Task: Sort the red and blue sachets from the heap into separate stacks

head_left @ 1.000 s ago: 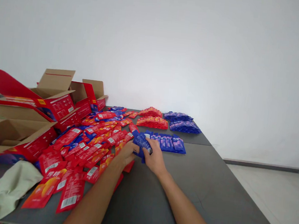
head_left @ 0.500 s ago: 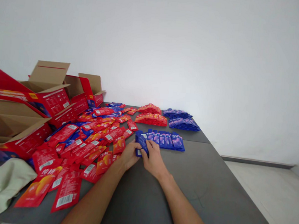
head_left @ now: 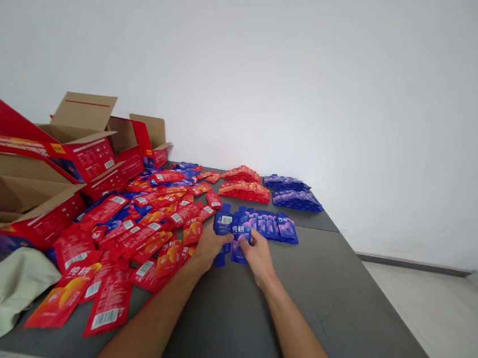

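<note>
My right hand (head_left: 259, 255) is closed on the edge of a blue pouch (head_left: 239, 237), held upright with its printed front facing me. My left hand (head_left: 210, 245) pinches a second blue pouch (head_left: 222, 223) that shows a white label, its thumb reaching to the first pouch's edge. The two pouches sit side by side, slightly overlapping. Just behind them on the grey table (head_left: 295, 299) lies a row of overlapping blue pouches (head_left: 279, 227). Fingers behind the pouches are hidden.
Loose red and blue pouches (head_left: 130, 241) spread across the left. Opened cardboard boxes (head_left: 56, 211) stand beyond them, with a pale cloth (head_left: 18, 287) in front. Stacked red pouches (head_left: 244, 191) and stacked blue pouches (head_left: 296, 200) lie at the back, near a white wall (head_left: 317, 85).
The blue pouch between my hands has come apart into two side by side. One now faces me with its front, and my right hand has moved slightly right.
</note>
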The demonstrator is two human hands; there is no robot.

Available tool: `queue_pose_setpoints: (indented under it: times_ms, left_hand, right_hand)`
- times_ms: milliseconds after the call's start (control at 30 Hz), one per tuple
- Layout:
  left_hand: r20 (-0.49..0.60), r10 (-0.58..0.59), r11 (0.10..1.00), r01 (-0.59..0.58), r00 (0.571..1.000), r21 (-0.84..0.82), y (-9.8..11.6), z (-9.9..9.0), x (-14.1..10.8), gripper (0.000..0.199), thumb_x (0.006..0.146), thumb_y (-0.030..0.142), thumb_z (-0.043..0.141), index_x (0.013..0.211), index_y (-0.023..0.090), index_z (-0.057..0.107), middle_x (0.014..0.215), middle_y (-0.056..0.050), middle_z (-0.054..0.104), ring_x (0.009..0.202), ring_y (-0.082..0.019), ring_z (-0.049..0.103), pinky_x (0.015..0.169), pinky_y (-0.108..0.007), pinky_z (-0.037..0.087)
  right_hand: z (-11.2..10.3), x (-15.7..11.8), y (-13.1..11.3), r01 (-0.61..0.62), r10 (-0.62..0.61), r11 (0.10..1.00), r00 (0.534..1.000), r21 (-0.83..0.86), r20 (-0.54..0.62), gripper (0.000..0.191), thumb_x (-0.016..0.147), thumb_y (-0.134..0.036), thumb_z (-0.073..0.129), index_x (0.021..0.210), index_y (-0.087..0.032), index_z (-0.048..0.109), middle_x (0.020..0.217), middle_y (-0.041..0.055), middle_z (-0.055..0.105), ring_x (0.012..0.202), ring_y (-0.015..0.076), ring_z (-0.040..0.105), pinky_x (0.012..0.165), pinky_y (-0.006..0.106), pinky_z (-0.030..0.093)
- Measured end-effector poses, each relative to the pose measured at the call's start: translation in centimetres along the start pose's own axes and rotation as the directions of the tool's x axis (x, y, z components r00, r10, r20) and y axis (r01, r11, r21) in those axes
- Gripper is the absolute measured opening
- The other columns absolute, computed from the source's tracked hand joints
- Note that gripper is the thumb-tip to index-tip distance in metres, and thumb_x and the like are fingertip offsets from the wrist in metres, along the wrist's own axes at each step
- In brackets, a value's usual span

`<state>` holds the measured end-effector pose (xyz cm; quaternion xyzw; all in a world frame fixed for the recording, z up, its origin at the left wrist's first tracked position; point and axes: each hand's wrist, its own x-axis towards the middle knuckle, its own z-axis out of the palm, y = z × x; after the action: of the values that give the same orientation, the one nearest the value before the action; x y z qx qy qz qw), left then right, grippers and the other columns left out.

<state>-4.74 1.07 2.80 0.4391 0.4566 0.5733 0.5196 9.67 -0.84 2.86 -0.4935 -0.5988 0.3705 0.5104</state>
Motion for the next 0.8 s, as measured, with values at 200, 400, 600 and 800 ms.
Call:
queue_pose_setpoints:
  times_ms: [200,400,600,800]
  left_hand:
    - [0.039,0.132,0.964,-0.138,0.99,0.229,1.4,0.0,-0.6,0.036,0.059,0.008,0.073,0.094,0.016,0.071,0.082,-0.002,0.072,0.068,-0.018,0.064,0.063,-0.026,0.049]
    - [-0.004,0.019,0.957,-0.017,1.0,0.291,0.2,-0.7,-0.2,0.041,0.057,0.01,0.075,0.097,0.019,0.067,0.08,-0.002,0.071,0.068,-0.019,0.063,0.061,-0.026,0.045]
    - [-0.327,0.017,0.917,0.115,0.945,0.381,-1.4,-2.9,0.8,0.04,0.05,0.005,0.074,0.084,0.021,0.058,0.071,-0.003,0.062,0.084,-0.028,0.063,0.073,-0.032,0.042]
    - [-0.226,0.101,0.668,0.102,0.969,0.737,-0.5,-2.7,0.0,0.023,0.064,0.021,0.072,0.084,0.016,0.065,0.09,-0.016,0.068,0.107,-0.038,0.059,0.094,-0.043,0.039]
  right_hand:
    - [0.4,-0.3,-0.3,-0.021,0.025,0.999,0.992,0.027,-0.126,0.039,0.087,-0.056,0.055,0.075,-0.019,0.059,0.063,-0.0028,0.055,0.057,0.0122,0.048,0.053,0.021,0.037]
    - [0.0,0.5,1.5,-0.024,0.014,0.998,0.983,-0.056,-0.185,0.038,0.086,-0.054,0.057,0.07,-0.019,0.056,0.059,-0.0062,0.045,0.054,0.0099,0.038,0.051,0.02,0.03]
    - [-0.6,0.9,2.9,-0.095,0.09,0.995,0.988,-0.032,-0.129,0.039,0.082,-0.055,0.059,0.067,-0.019,0.053,0.058,-0.0057,0.047,0.053,0.0101,0.04,0.049,0.02,0.029]
    - [-0.5,0.8,3.0,-0.14,0.141,0.99,0.989,0.029,-0.032,0.043,0.079,-0.058,0.063,0.065,-0.02,0.051,0.055,-0.0063,0.047,0.049,0.0089,0.037,0.046,0.02,0.027]
